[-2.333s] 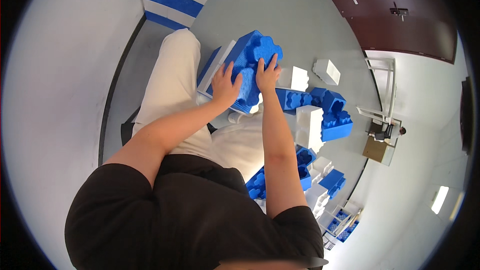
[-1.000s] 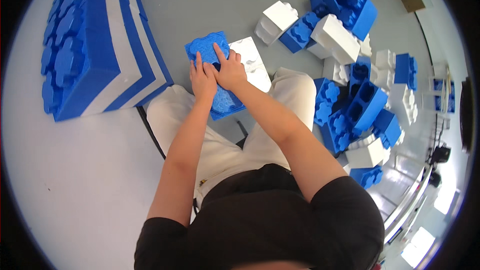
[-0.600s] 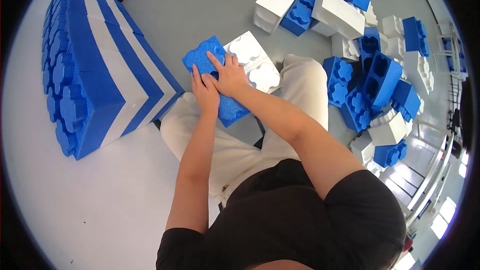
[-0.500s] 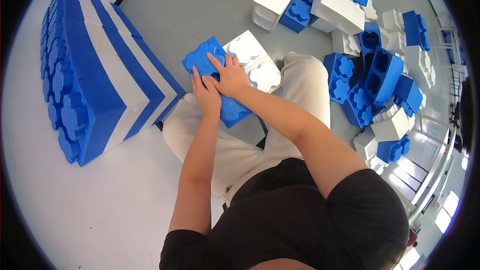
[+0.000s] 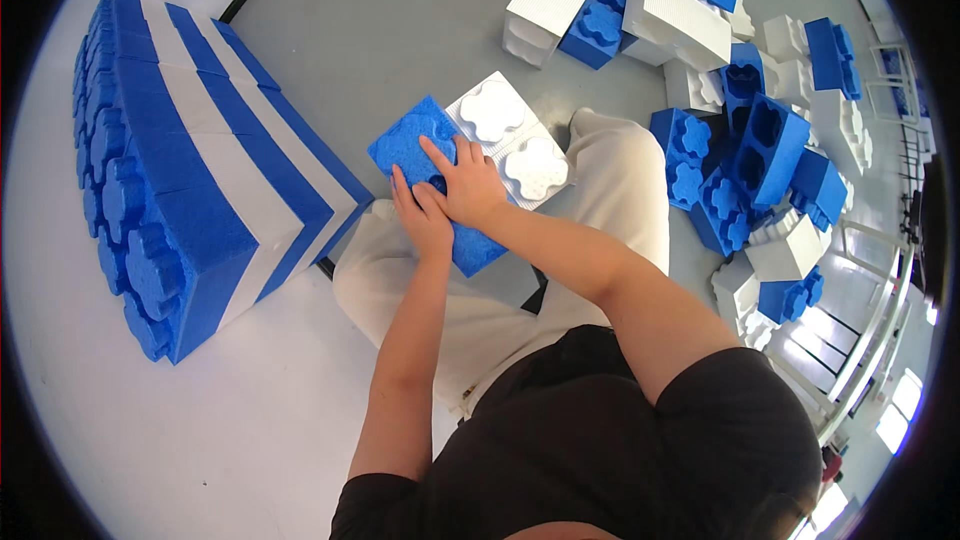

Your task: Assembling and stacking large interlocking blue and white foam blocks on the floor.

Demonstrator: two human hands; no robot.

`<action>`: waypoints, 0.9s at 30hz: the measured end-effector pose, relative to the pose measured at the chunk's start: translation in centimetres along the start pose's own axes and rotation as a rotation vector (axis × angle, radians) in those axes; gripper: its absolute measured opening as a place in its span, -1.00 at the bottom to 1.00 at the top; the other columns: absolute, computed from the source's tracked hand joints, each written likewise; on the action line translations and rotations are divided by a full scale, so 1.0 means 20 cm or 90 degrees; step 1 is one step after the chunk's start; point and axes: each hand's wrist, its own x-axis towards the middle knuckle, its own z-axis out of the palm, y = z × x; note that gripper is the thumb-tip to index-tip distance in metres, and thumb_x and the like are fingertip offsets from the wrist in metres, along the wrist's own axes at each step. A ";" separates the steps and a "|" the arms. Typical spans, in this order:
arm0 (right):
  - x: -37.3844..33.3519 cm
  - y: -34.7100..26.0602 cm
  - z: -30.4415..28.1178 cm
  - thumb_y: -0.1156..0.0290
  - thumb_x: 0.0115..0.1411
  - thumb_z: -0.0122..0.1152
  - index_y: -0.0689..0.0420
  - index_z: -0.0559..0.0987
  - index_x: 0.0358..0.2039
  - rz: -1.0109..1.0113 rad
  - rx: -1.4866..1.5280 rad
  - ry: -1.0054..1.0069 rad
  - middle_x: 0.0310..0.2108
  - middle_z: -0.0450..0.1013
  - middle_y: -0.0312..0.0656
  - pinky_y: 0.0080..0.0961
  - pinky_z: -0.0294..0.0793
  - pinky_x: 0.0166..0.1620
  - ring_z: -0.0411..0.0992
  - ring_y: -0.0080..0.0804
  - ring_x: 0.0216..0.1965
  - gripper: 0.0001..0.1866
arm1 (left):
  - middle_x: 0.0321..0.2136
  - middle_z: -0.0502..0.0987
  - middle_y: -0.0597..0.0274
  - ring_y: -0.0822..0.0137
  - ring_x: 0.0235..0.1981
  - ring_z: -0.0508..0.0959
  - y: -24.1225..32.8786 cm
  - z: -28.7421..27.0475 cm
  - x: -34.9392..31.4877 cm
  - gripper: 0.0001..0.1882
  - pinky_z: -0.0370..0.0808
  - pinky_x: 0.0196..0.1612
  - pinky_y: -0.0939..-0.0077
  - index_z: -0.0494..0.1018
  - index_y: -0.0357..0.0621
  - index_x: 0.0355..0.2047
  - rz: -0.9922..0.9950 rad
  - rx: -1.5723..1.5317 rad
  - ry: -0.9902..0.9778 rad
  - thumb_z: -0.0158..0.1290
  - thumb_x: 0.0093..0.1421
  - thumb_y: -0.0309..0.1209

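A big blue foam building brick (image 5: 408, 136) lies between my knees, its flower-shaped studs mostly under my hands. Against its right side, and perhaps partly beneath it, is a white brick (image 5: 512, 136) with two flower-shaped studs showing. My left hand (image 5: 424, 220) rests on the blue brick with fingers stretched forward. Just right of it, touching it, my right hand (image 5: 472, 186) lies flat on the same brick, fingers spread. Neither hand wraps round anything. The underside of the blue brick is hidden.
On my left stands a stack of blue and white bricks (image 5: 222, 165) in alternating layers, studs facing left. A loose heap of blue and white bricks (image 5: 768, 152) covers the floor at right. Beyond it, white railings (image 5: 862, 365) run along the right edge.
The whole view has shifted slightly, so the stack and the bricks under my hands sit a little lower in the picture. Both hands stay on the blue brick.
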 end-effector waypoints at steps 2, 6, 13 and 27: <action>0.01 0.01 0.00 -0.16 0.24 0.12 -0.28 0.18 0.44 -0.025 -0.001 0.008 0.24 0.23 0.25 -0.01 0.44 0.07 0.31 0.16 0.12 -0.21 | 0.32 0.18 -0.41 -0.27 0.36 0.18 -0.01 0.00 0.01 -0.40 0.13 0.37 -0.02 0.16 -0.32 0.36 -0.009 0.005 0.005 -0.24 0.46 -0.18; 0.04 0.03 -0.02 -0.16 0.24 0.12 -0.27 0.18 0.44 0.002 0.014 -0.038 0.23 0.23 0.26 -0.01 0.43 0.07 0.31 0.16 0.11 -0.21 | 0.30 0.20 -0.42 -0.28 0.34 0.20 0.00 0.03 0.02 -0.41 0.15 0.36 -0.02 0.18 -0.33 0.35 -0.002 0.031 0.006 -0.24 0.45 -0.19; 0.06 0.03 0.00 -0.15 0.22 0.16 -0.26 0.22 0.42 0.002 0.026 -0.017 0.22 0.24 0.25 -0.01 0.42 0.10 0.31 0.14 0.11 -0.21 | 0.30 0.20 -0.40 -0.29 0.33 0.21 0.00 0.03 0.04 -0.42 0.14 0.35 -0.04 0.19 -0.36 0.34 -0.012 0.023 0.003 -0.25 0.44 -0.22; 0.03 0.03 0.02 -0.14 0.23 0.15 -0.29 0.20 0.43 -0.002 0.014 0.000 0.23 0.23 0.20 -0.04 0.40 0.07 0.30 0.10 0.11 -0.22 | 0.26 0.26 -0.35 -0.28 0.29 0.25 -0.02 0.03 0.01 -0.43 0.20 0.31 -0.04 0.20 -0.28 0.35 0.004 0.050 0.007 -0.27 0.45 -0.20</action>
